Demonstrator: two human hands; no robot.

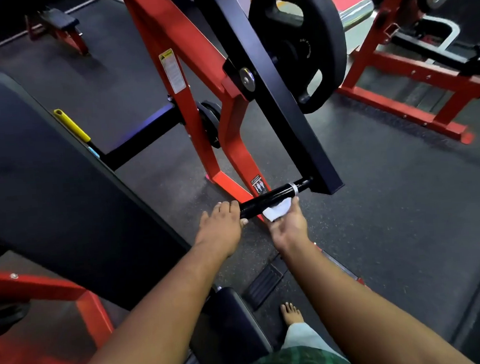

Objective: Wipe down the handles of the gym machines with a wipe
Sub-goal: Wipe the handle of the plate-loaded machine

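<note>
Fingers (229,204) of the left hand (220,228) curl over the near end of the black handle (265,201), pressed together and wrapped around the bar, with the thumb tucked beneath. Just beside it, the right hand (288,224) holds a wipe (276,210) up against the underside of the same handle; its fingers are pressed together under the cloth, one fingertip showing past the far edge of the wipe, though how tightly they close around the bar is hard to tell from this angle.

That wipe is white, crumpled into a small wad, touching the bar about midway along its length. Glossy and cylindrical, the handle catches a streak of light, and a silver collar (293,189) rings it near the far end, where it joins a broad dark lever arm (282,113).

Nearer the camera, a bare foot (292,313) stands on the dark rubber floor (390,199), beside a black padded seat (237,321). A large black back pad (49,189) fills the left side.

Farther off, the lever arm rises to a pivot on the red frame (185,72), which bears a warning label (172,70). A black weight plate (303,41) hangs behind the arm. Another red machine (413,84) stands well apart at the right.
</note>
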